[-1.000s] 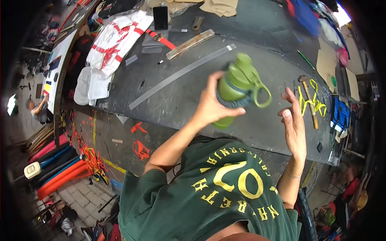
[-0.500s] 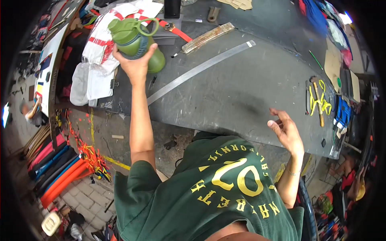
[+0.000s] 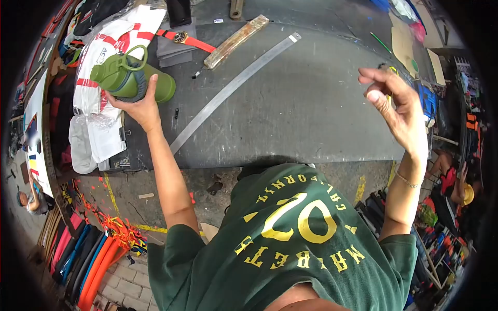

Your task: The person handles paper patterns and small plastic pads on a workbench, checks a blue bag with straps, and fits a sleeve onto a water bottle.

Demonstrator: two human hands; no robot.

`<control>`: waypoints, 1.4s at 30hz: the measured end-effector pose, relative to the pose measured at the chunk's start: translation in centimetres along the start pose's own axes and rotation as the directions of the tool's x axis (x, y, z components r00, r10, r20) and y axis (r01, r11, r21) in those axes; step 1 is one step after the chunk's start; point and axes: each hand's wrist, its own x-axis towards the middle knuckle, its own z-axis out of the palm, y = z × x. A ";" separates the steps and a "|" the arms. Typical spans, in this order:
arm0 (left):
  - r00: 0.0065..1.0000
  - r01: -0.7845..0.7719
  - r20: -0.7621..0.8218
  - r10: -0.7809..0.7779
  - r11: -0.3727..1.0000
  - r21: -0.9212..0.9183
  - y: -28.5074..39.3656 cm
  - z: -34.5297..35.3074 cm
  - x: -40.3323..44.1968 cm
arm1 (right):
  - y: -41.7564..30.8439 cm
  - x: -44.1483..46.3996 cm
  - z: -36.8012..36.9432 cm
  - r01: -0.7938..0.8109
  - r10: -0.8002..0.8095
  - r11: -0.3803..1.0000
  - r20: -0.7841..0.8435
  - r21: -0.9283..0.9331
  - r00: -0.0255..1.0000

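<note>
At the left of the table [image 3: 311, 103], my left hand [image 3: 137, 108] is wrapped round a green bottle [image 3: 161, 83] with a carry loop on its lid. The bottle lies tilted over a white and red plastic-wrapped bundle [image 3: 91, 98]. My right hand [image 3: 391, 98] is raised over the table's right side, fingers curled with a gap between them and nothing held. A metal ruler [image 3: 233, 88] lies diagonally between my hands. Behind it are a worn, tape-wrapped bar [image 3: 236, 42] and a watch with a red strap [image 3: 180, 37].
A black phone [image 3: 179, 11] stands at the back left. Cardboard pieces [image 3: 402, 44] and a green pencil [image 3: 381, 42] lie at the back right. One person [image 3: 35, 199] is at the far left, another [image 3: 456, 189] at the far right. Orange rolls [image 3: 98, 269] lie lower left.
The bottle has gone left in my left hand, from the middle of the table to over the bundle. My right hand has risen and moved right. The view has shifted.
</note>
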 end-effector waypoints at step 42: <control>-0.194 0.123 0.114 0.974 0.139 -0.983 57.3 2.1 -9.8 | 13.2 -20.6 -28.9 0.545 -0.693 0.679 -0.185 -0.491 0.697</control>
